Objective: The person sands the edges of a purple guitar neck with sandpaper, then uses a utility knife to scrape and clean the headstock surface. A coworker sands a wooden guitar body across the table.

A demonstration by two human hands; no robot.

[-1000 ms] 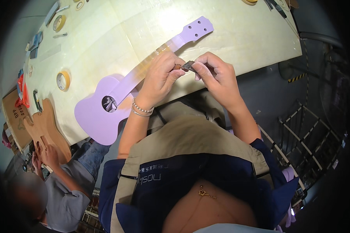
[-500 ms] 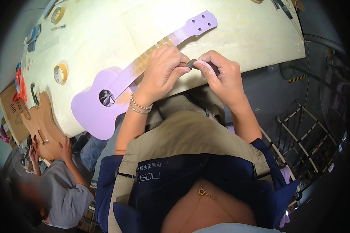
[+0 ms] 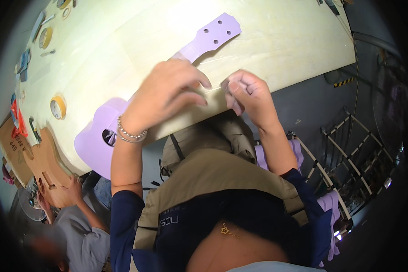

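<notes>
My left hand [image 3: 169, 90], a beaded bracelet on its wrist, is raised over the purple guitar [image 3: 93, 152], its fingers apart and curved, with nothing visible between them. The guitar lies slanting across the table, headstock [image 3: 221, 34] toward the back; my left hand and forearm cover much of its neck. My right hand [image 3: 245, 94], a little to the right, is closed near the table's front edge, its fingertips pinched on a small dark bit, too blurred and hidden to name.
A co-worker [image 3: 84, 231] at lower left holds a wooden guitar body [image 3: 54, 167] at the table's [image 3: 303, 45] edge. Tape rolls [image 3: 58, 107], a red bag [image 3: 18, 119] and a cardboard sheet [image 3: 8, 145] sit along the left. Metal racks [image 3: 337, 161] with purple pieces stand at right.
My hands have parted: the left has released the small dark piece, opened and moved left; the right has dropped slightly. The co-worker's hands have shifted on the wooden body.
</notes>
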